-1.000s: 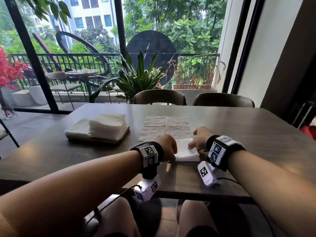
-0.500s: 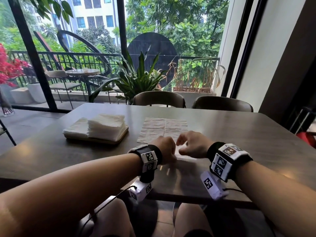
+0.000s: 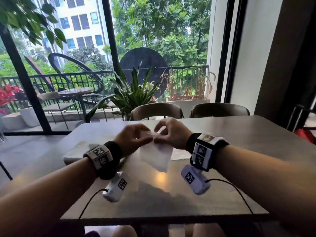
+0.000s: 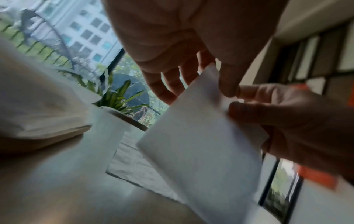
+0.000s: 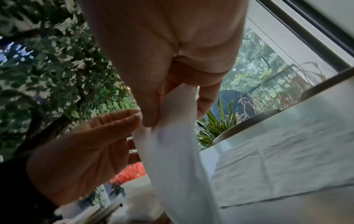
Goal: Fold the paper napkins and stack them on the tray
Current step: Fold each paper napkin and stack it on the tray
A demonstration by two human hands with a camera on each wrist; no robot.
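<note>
A small white folded napkin [image 3: 155, 157] hangs in the air over the middle of the table, with both hands at its top edge. My left hand [image 3: 147, 134] pinches it between thumb and fingers [image 4: 228, 89]. My right hand [image 3: 158, 134] pinches the same edge just beside it, its thumb [image 5: 149, 118] in front of the paper [image 5: 172, 151]. The tray [image 3: 68, 159] with its stack of white napkins [image 4: 38, 106] lies at the left, mostly hidden behind my left wrist. One unfolded napkin [image 5: 277, 159] lies flat on the table behind the hands.
The grey table [image 3: 222, 194] runs to a near edge above my knees. Two chairs [image 3: 157, 111] stand at its far side, with a potted plant [image 3: 133, 94] and a glass wall behind. Cables hang from both wrist cameras.
Both hands have risen from the table and lifted the folded napkin, which lay flat under them a second ago. It now hangs from their fingertips.
</note>
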